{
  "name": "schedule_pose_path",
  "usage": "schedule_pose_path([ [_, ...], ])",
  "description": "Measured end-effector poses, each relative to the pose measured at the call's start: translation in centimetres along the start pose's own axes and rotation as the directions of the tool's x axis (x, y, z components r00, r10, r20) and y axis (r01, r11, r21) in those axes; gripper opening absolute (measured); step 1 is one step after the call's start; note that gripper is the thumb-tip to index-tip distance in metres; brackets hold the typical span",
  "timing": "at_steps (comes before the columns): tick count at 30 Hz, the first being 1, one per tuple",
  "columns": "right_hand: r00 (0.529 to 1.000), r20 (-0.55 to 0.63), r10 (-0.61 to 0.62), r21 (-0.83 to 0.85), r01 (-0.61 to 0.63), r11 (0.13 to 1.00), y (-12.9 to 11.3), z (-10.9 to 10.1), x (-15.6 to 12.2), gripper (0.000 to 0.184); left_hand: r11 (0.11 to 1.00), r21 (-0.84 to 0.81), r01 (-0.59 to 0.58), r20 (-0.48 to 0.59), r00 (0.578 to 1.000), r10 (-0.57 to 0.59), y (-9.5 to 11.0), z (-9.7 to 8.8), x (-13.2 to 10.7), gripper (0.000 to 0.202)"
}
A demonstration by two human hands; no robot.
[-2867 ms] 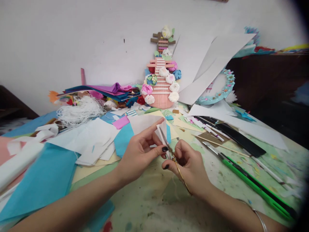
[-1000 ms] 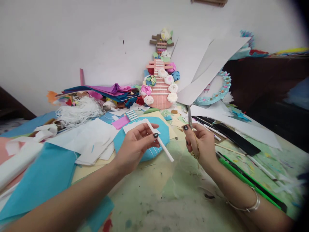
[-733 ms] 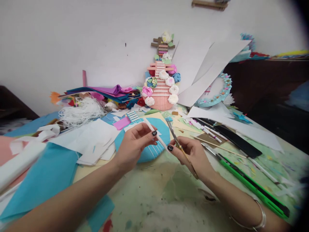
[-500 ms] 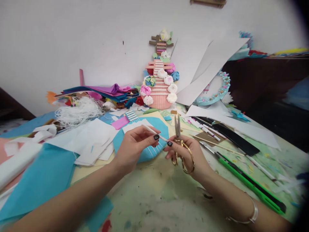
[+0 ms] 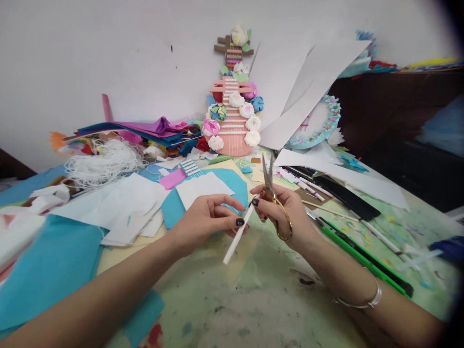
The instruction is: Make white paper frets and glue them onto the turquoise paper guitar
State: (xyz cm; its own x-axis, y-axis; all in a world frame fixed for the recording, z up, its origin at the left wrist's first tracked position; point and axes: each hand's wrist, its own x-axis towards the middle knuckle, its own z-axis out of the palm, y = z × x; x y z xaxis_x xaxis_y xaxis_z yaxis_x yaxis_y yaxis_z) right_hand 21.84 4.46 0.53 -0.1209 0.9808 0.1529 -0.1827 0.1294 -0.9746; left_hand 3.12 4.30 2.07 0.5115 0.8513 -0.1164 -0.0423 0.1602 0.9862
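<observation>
My right hand (image 5: 284, 210) has gold-handled scissors (image 5: 268, 178) looped on its fingers, blades pointing up and slightly parted. Its thumb and a finger also pinch the upper end of a narrow white paper strip (image 5: 237, 238), perhaps folded or rolled. The strip slants down to the left. My left hand (image 5: 208, 220) is curled about the strip's middle, the thumb at its edge and fingertips behind it. Beyond the left hand lies a blue paper guitar body (image 5: 174, 210), partly covered by a white paper piece (image 5: 203, 188). A striped neck piece (image 5: 191, 167) adjoins it.
A pink flower-decorated paper guitar (image 5: 232, 116) leans on the wall. White string (image 5: 105, 162) and paper sheets (image 5: 123, 198) lie left, with blue paper (image 5: 54, 270) nearer me. A green box cutter (image 5: 366, 261) and a black strip (image 5: 344, 195) lie right.
The white strip has swung from pointing up-left to pointing down-left. My left hand has shifted slightly down. The view has moved a little, and the scissor blades look wider apart.
</observation>
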Motion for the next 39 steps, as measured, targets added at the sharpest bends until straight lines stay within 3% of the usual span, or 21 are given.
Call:
schedule_pose_path([
  [3,0.999,0.036,-0.027,-0.075,0.030,0.997,-0.2,0.4,-0.2,0.018,0.993,0.068,0.101,0.024,0.994,-0.103,-0.3,0.0,0.2,0.012],
  [6,0.999,0.030,-0.045,-0.131,0.048,0.990,-0.6,0.7,-0.4,0.024,0.994,0.028,0.106,0.009,0.994,-0.106,-0.6,-0.4,0.3,0.009],
  [12,0.997,0.001,-0.072,-0.215,0.071,0.974,-0.8,0.8,-1.0,0.037,0.980,-0.191,-0.061,-0.161,0.987,0.031,0.6,-1.4,0.6,0.012],
  [19,0.979,0.126,-0.163,-0.508,0.205,0.837,0.1,1.7,-2.5,0.027,0.904,-0.335,-0.266,-0.398,0.909,0.120,1.6,-2.0,0.6,0.015],
  [30,0.867,0.259,-0.426,-0.657,0.481,0.581,0.6,1.2,-2.8,0.034,0.916,-0.223,-0.334,-0.361,0.901,0.241,1.4,-2.4,0.5,0.008],
  [39,0.800,0.308,-0.515,-0.700,0.557,0.447,0.8,0.9,-2.4,0.040,0.884,-0.275,-0.378,-0.411,0.877,0.248,1.6,-2.4,0.6,0.014],
])
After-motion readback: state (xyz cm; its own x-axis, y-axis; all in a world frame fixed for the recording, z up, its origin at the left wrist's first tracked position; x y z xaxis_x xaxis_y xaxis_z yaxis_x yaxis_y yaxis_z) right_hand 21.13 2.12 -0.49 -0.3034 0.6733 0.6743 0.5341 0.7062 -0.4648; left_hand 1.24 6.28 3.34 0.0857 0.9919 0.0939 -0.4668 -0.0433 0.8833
